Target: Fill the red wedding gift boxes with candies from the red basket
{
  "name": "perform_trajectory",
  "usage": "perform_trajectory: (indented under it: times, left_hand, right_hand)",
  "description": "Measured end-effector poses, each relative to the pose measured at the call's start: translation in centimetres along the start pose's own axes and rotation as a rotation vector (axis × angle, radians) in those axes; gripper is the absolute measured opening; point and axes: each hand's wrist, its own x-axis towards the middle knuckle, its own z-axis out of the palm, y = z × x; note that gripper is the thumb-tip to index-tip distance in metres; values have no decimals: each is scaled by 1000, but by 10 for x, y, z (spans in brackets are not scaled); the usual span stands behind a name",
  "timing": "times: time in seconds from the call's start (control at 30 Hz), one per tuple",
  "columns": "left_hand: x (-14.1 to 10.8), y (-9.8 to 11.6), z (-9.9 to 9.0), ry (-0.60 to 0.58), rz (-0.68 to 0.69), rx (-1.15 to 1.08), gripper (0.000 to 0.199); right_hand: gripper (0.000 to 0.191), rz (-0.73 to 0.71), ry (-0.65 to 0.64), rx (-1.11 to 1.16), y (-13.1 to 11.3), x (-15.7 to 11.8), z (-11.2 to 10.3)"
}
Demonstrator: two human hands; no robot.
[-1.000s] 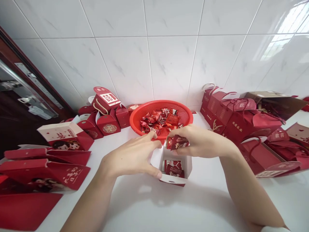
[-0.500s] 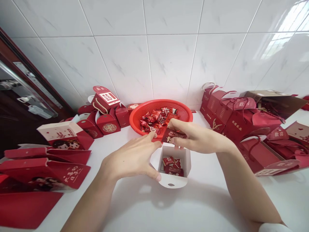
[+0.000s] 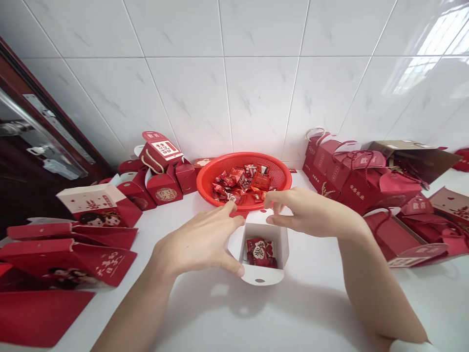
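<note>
The left hand [image 3: 200, 239] is spread wide, its thumb touching the box [image 3: 263, 275]. The right hand [image 3: 298, 211] is over the rear of this box, fingers bent, with a narrow gap to the thumb. The box stands open on the table [image 3: 220, 313], and wrapped sweets [image 3: 261, 252] lie at its bottom. Just behind, a red basket [image 3: 206, 178] contains loose sweets [image 3: 261, 181]. Red cartons [image 3: 164, 189] stand at both sides; the inside of these I cannot tell.

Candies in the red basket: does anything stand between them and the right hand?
Only the basket's near rim stands between the right hand and the candies; nothing else visible does. The left hand is off to the left, beside the open box.
</note>
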Motion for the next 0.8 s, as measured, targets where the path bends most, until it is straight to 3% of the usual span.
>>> perform_trajectory:
  times: [0.13,0.27,0.37,0.53,0.67,0.8]
  left_hand:
    - [-3,0,-1,22,32,-11,72]
    - [-5,4,-3,2,58,-9,58]
    - [-5,9,-3,-37,140,-36,46]
    - [3,12,-1,-136,284,-99,47]
    - [12,13,0,-110,190,-91,33]
    - [16,12,4,-1,-1,-36,37]
  right_hand:
    - [23,116,-42,-212,3,-15,-7]
    - [24,112,-108,-292,0,-20,-8]
    - [20,11,-230,-195,-5,-15,-4]
    - [15,-203,-364,-69,-7,0,5]
    - [16,-211,-405,-46,-3,8,7]
    - [13,-200,-391,3,2,5,2]
